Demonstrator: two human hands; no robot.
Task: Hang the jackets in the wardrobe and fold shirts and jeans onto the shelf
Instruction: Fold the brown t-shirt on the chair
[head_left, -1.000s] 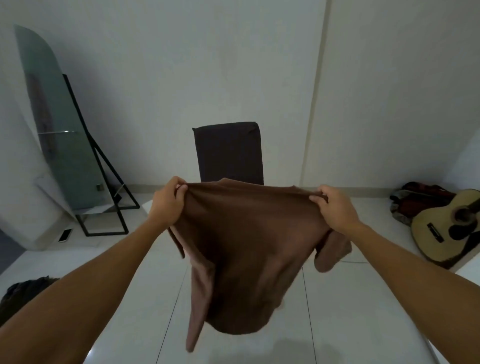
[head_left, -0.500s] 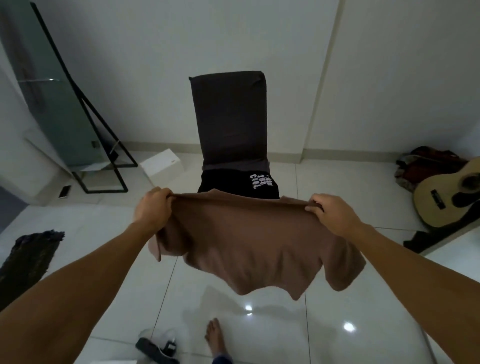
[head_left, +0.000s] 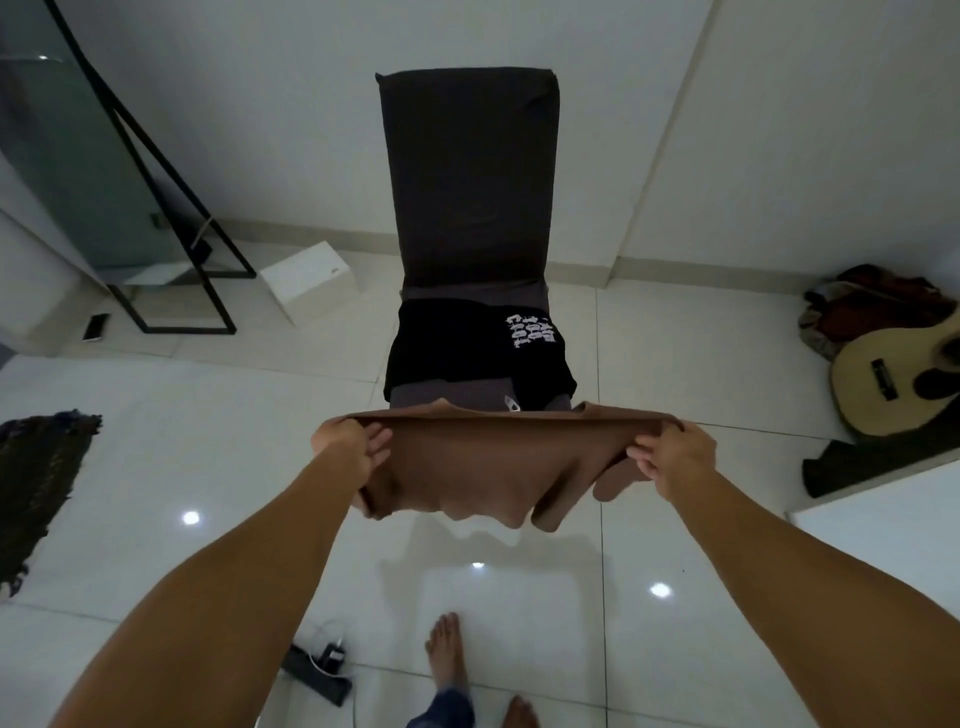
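Note:
A brown shirt (head_left: 488, 462) hangs stretched between my two hands in front of a dark chair (head_left: 467, 176). My left hand (head_left: 349, 447) pinches its left shoulder and my right hand (head_left: 670, 452) pinches its right shoulder. The shirt's body droops below my hands, with one sleeve dangling at the right. A folded black shirt with white lettering (head_left: 478, 348) lies on the chair seat just beyond the brown shirt.
A standing mirror with a black frame (head_left: 130, 171) leans at the left, a white box (head_left: 309, 280) beside it. A guitar (head_left: 893, 379) and clothes lie at the right. A dark rug (head_left: 36, 483) is at the left, a power strip (head_left: 319, 670) near my bare feet.
The view has tilted downward, so the chair seat, floor and feet show. Both hands have lowered the brown shirt toward the chair seat, and its body has bunched shorter.

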